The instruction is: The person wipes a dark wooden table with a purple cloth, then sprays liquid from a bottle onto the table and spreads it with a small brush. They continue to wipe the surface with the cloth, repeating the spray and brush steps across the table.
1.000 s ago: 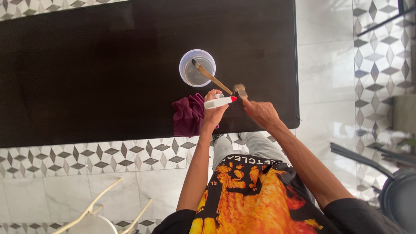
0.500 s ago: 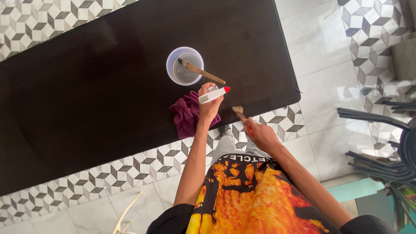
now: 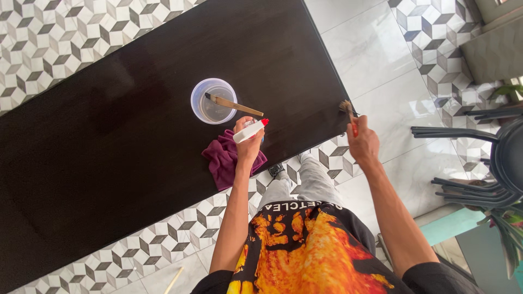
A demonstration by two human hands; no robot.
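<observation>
My left hand (image 3: 248, 144) grips a white spray bottle (image 3: 249, 131) with a red nozzle, held over the near edge of a dark wooden table (image 3: 136, 92). My right hand (image 3: 363, 144) holds a small paintbrush (image 3: 348, 113) with a red handle; its bristles touch the table's right corner. A maroon cloth (image 3: 223, 159) lies crumpled on the table just left of my left hand. Behind it stands a clear plastic cup (image 3: 213, 100) with a second brush (image 3: 233, 104) resting in it, handle pointing right.
The floor has grey-and-white patterned tiles (image 3: 65, 32) and plain marble tiles (image 3: 376, 49). Dark metal chairs (image 3: 490, 158) stand at the right, with a green plant (image 3: 509, 228) below them. My legs (image 3: 305, 185) stand close to the table's near edge.
My right hand has carried the paintbrush from near the spray bottle out to the table's right corner. The view has rotated and shifted. My left hand keeps the bottle by the cloth.
</observation>
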